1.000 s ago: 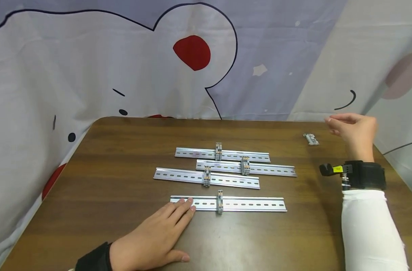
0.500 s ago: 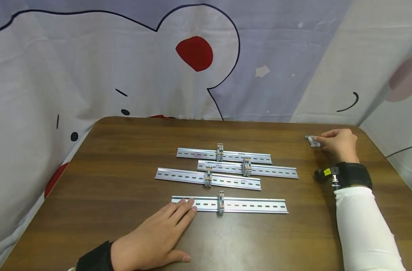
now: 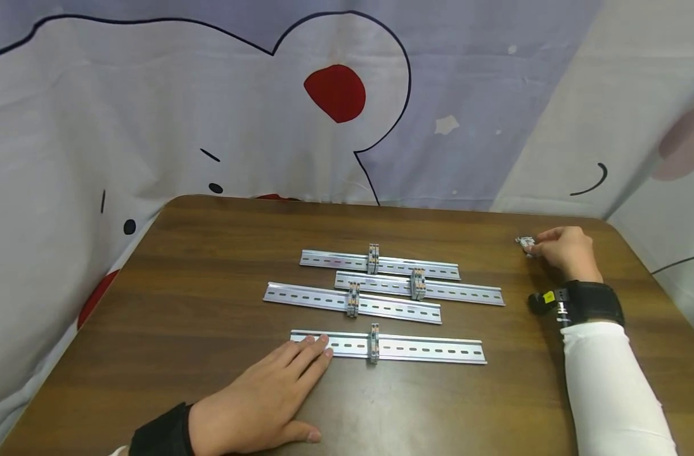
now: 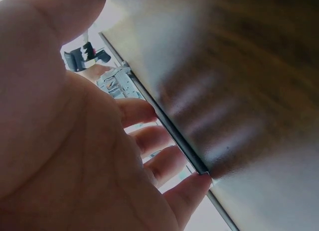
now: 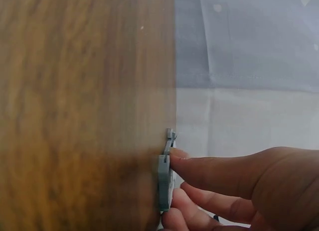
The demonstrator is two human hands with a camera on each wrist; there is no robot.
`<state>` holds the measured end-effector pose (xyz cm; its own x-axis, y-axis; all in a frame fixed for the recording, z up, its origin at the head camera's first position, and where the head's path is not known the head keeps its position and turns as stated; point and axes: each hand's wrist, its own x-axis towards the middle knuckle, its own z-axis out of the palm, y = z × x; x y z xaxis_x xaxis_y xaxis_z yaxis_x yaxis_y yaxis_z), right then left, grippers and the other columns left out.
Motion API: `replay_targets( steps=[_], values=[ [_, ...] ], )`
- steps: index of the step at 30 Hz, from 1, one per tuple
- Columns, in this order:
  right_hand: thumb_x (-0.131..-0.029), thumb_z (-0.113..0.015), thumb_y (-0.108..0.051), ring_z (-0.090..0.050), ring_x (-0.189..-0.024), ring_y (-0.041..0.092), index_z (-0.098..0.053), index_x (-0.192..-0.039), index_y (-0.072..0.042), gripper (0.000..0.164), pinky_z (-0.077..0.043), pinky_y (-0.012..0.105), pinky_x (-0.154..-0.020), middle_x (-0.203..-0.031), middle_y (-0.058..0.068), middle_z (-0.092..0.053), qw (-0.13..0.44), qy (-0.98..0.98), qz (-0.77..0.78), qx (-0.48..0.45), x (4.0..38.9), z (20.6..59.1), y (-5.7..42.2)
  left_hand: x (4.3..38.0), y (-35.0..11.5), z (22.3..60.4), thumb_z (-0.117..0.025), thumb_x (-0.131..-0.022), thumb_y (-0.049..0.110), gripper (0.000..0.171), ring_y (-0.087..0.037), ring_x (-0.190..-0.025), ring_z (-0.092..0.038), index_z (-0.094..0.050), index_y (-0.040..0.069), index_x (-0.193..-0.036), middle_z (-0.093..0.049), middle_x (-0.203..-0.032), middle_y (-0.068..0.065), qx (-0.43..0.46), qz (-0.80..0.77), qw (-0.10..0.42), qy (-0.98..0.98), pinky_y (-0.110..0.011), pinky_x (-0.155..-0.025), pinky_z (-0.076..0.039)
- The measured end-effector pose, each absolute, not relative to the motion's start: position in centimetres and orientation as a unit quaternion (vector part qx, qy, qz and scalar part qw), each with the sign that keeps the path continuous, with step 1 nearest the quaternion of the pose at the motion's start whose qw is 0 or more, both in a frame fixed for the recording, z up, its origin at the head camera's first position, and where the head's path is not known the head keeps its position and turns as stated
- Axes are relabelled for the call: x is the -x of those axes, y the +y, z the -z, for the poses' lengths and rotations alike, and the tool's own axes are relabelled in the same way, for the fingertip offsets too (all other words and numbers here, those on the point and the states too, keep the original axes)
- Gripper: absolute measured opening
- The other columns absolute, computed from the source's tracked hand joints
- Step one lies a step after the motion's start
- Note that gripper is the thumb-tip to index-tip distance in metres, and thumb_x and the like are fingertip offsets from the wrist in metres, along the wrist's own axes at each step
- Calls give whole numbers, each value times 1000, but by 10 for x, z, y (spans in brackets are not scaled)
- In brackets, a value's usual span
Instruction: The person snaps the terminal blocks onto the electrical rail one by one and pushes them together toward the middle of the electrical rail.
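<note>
My left hand (image 3: pixel 263 399) rests palm down, its extended fingers on the left end of the nearest slotted metal DIN rail (image 3: pixel 438 348). A slim grey terminal block (image 3: pixel 374 344) stands clipped across that rail near its middle; in the left wrist view this block (image 4: pixel 117 81) appears beyond the fingers. At the far right of the table my right hand (image 3: pixel 566 251) pinches a loose grey terminal block (image 3: pixel 525 242) lying there. In the right wrist view the thumb presses on this block (image 5: pixel 164 183), with curled fingers at its lower side, partly hidden.
Behind the nearest rail lie three more DIN rails, the left one (image 3: pixel 307 295), the right one (image 3: pixel 466 291) and the rearmost one (image 3: pixel 329 259), each bearing grey terminal blocks. A patterned cloth (image 3: pixel 238 114) hangs along the back edge of the brown wooden table (image 3: pixel 210 253).
My right hand has come down and leftward from above the table's right side to the loose terminal block and taken hold of it. The left hand stays on the nearest rail.
</note>
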<state>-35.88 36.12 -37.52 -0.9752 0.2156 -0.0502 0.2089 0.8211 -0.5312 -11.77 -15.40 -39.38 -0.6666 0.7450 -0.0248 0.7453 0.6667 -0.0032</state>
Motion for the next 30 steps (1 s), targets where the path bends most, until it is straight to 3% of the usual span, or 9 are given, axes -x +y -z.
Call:
replay_targets(
  steps=[11, 22, 30],
  values=[
    [-86, -72, -31, -45, -120, 47, -61, -122, 6, 52, -37, 61, -98, -128, 32, -54, -2, -960, -264, 99, 357, 374, 357, 116, -153, 388, -36, -87, 76, 97, -29, -145, -25, -29, 5, -153, -23, -160, -14, -401, 21, 30, 915, -44, -114, -30],
    [-83, -74, -17, -53, -112, 44, -56, -123, 6, 50, -37, 58, -93, -113, 25, -67, 20, -953, -293, 71, 356, 372, 354, 116, -152, 385, -34, -88, 75, 96, -29, -146, -23, -27, 5, -154, -21, -160, -14, -395, 18, 49, 917, -44, -114, -29],
    [-85, -74, -24, -61, -100, 37, -63, -122, 0, 45, -42, 56, -86, -106, 20, -71, 12, -957, -285, 57, 349, 369, 349, 117, -152, 385, -35, -87, 75, 96, -30, -146, -23, -27, 5, -153, -22, -160, -14, -397, 18, 48, 916, -45, -114, -29]
  ],
)
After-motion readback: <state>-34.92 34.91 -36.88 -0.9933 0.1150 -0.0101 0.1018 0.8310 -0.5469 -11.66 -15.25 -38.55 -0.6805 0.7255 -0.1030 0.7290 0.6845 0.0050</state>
